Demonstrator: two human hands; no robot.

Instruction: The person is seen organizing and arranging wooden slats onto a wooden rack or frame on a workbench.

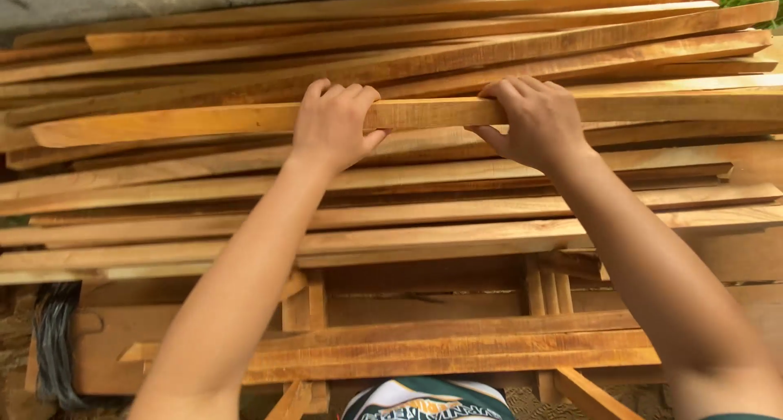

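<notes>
Both hands clamp on one long wooden plank (204, 120) that lies across the top of a stack of planks (457, 216). Fingers of the left hand (333, 126) curl over its far edge, thumb under the near edge; the right hand (534, 120) grips the same plank just beside it, with a short bare stretch of wood between them. That plank runs well past each hand on both sides. Below the grip, nearer the person, stands a wooden frame (424, 347). Left of the frame hangs a dark bundle of cord (55, 338).

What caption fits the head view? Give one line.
Both hands, left hand and right hand, grip one wooden plank atop a lumber stack.
</notes>
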